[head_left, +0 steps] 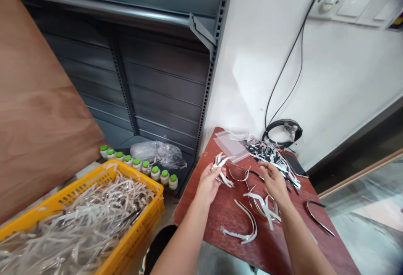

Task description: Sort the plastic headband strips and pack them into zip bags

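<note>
Above the left part of the reddish-brown table (209,220), my left hand (209,180) is closed around a bundle of white strips (225,178), whose ends stick out past the fingers. My right hand (273,178) has its thumb and fingers pinched together near a pile of black and white strips (267,151); what lies between them, if anything, is too small to make out. Below and between the hands lie loose white strips (264,208) with thin, shiny curved bands. A curved white strip (250,224) lies nearer the front, and a black curved band (317,218) rests at the right.
A yellow crate (132,233) heaped with pale strips stands at the left. Green-lidded jars (155,173) line its far side, beside a clear plastic bag (157,153). Flat clear bags (231,145), a dark phone (295,164) and a coiled black cable (283,134) are at the table's back.
</note>
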### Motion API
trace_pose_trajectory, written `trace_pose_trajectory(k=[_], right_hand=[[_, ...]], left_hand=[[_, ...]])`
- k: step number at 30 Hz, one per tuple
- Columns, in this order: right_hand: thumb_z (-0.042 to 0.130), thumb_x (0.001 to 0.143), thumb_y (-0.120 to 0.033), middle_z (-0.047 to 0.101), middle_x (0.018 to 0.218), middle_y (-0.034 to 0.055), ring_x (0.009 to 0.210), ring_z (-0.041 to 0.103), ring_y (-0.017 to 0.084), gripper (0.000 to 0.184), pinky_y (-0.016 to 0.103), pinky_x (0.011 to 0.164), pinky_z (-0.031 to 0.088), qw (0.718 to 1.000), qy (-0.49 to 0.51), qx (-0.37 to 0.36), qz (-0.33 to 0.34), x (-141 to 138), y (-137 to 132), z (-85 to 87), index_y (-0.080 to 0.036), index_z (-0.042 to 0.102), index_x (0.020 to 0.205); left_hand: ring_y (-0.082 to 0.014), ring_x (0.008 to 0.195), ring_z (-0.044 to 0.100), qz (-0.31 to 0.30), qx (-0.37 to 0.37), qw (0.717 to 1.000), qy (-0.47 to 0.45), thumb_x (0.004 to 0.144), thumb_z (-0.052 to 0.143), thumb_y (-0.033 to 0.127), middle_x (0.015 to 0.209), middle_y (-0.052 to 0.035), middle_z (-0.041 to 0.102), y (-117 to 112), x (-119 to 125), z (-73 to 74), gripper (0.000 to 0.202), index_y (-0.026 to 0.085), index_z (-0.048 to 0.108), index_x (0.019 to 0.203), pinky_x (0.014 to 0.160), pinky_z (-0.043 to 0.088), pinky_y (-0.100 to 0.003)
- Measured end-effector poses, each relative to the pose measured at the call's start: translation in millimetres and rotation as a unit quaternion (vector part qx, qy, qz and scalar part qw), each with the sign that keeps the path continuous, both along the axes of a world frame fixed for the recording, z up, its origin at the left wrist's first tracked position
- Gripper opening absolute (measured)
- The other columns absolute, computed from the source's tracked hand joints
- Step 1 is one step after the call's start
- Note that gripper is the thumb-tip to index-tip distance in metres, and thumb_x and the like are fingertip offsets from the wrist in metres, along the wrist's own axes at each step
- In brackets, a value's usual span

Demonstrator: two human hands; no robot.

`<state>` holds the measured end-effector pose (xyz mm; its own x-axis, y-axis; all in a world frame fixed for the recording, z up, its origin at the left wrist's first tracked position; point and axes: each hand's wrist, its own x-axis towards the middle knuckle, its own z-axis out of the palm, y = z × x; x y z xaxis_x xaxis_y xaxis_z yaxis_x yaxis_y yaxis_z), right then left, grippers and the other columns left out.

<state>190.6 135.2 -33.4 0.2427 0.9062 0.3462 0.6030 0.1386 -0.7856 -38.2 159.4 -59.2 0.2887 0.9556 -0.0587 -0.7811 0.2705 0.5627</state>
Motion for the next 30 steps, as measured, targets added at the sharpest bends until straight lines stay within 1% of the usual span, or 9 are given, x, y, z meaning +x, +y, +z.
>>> trace_pose_trajectory(k=[1, 3, 6, 8, 11, 15, 19, 25, 30], right_hand=[[0.050, 0.083, -0.040, 0.062, 0.090, 0.0069, 0.079, 0.056, 0.021, 0.029, 0.035, 0.075, 0.043, 1.000, -0.018, -0.003, -0.004, 4, 0, -2.5, -0.018, 0.062, 0.098], [0.054, 0.079, -0.033, 0.062, 0.087, 0.0057, 0.080, 0.056, 0.022, 0.021, 0.037, 0.080, 0.041, 0.998, -0.049, -0.021, 0.016, 5, 1, -10.0, -0.020, 0.066, 0.089], [0.057, 0.072, -0.022, 0.060, 0.084, 0.0041, 0.081, 0.056, 0.021, 0.018, 0.035, 0.084, 0.040, 0.994, -0.075, -0.040, 0.063, -7, 3, -24.0, -0.023, 0.070, 0.084], [0.057, 0.072, -0.021, 0.058, 0.084, 0.0045, 0.081, 0.056, 0.020, 0.016, 0.034, 0.083, 0.040, 0.993, -0.076, -0.044, 0.076, -16, 4, -31.0, -0.023, 0.070, 0.080], [0.056, 0.076, -0.028, 0.056, 0.083, 0.0054, 0.081, 0.054, 0.021, 0.013, 0.035, 0.082, 0.040, 0.995, -0.059, -0.038, 0.074, -21, 4, -32.8, -0.020, 0.067, 0.077], [0.053, 0.082, -0.039, 0.057, 0.082, 0.0054, 0.077, 0.054, 0.021, 0.023, 0.033, 0.073, 0.042, 0.997, -0.001, -0.039, 0.071, -16, -2, -21.0, -0.018, 0.061, 0.082], [0.048, 0.087, -0.044, 0.057, 0.071, 0.0014, 0.066, 0.054, 0.016, 0.027, 0.026, 0.062, 0.043, 0.991, 0.057, -0.063, 0.107, -19, -18, -1.2, -0.019, 0.054, 0.081], [0.060, 0.081, -0.045, 0.058, 0.073, 0.0005, 0.056, 0.050, 0.010, 0.027, 0.021, 0.053, 0.040, 0.967, 0.207, -0.088, 0.120, -33, -37, 23.1, -0.019, 0.056, 0.086], [0.060, 0.081, -0.043, 0.061, 0.079, 0.0029, 0.074, 0.055, 0.016, 0.028, 0.026, 0.070, 0.044, 0.991, 0.099, -0.028, 0.087, -28, -42, 27.8, -0.018, 0.062, 0.092]], left_hand=[[-0.0102, 0.066, 0.064, 0.018, -0.012, 1.000, -0.008, 0.067, 0.074, 0.022, 0.075, 0.0004, 0.068, 2, -1, -0.4, 0.028, 0.018, 0.055, 0.087, 0.063, 0.047, -0.020], [-0.0104, 0.068, 0.064, 0.037, -0.032, 0.999, -0.019, 0.065, 0.075, 0.021, 0.075, 0.0005, 0.068, 4, -1, -0.3, 0.029, 0.019, 0.054, 0.086, 0.065, 0.048, -0.020], [-0.0117, 0.067, 0.065, 0.035, -0.047, 0.998, -0.020, 0.062, 0.077, 0.019, 0.075, -0.0012, 0.069, 3, 0, 0.8, 0.030, 0.017, 0.055, 0.083, 0.063, 0.048, -0.021], [-0.0121, 0.066, 0.065, 0.031, -0.049, 0.998, -0.018, 0.062, 0.077, 0.018, 0.075, -0.0019, 0.069, 2, 1, 1.1, 0.031, 0.017, 0.056, 0.084, 0.064, 0.049, -0.022], [-0.0120, 0.067, 0.065, 0.031, -0.048, 0.998, -0.016, 0.062, 0.077, 0.019, 0.075, -0.0023, 0.070, 1, 2, 0.5, 0.032, 0.017, 0.056, 0.087, 0.065, 0.049, -0.022], [-0.0116, 0.065, 0.064, 0.031, -0.042, 0.999, -0.013, 0.063, 0.077, 0.018, 0.075, -0.0032, 0.070, 1, 2, 0.2, 0.031, 0.016, 0.056, 0.085, 0.063, 0.049, -0.022], [-0.0116, 0.065, 0.064, 0.030, -0.034, 0.999, -0.012, 0.065, 0.076, 0.019, 0.076, -0.0036, 0.070, 1, 2, 0.5, 0.031, 0.016, 0.056, 0.089, 0.062, 0.049, -0.022], [-0.0118, 0.070, 0.065, 0.032, -0.020, 0.999, -0.014, 0.064, 0.076, 0.019, 0.081, -0.0048, 0.071, 1, 4, -1.4, 0.029, 0.016, 0.058, 0.086, 0.067, 0.049, -0.022], [-0.0131, 0.074, 0.065, 0.041, -0.013, 0.999, -0.005, 0.063, 0.077, 0.019, 0.086, -0.0053, 0.071, 0, 4, -2.2, 0.028, 0.016, 0.059, 0.084, 0.066, 0.048, -0.022]])
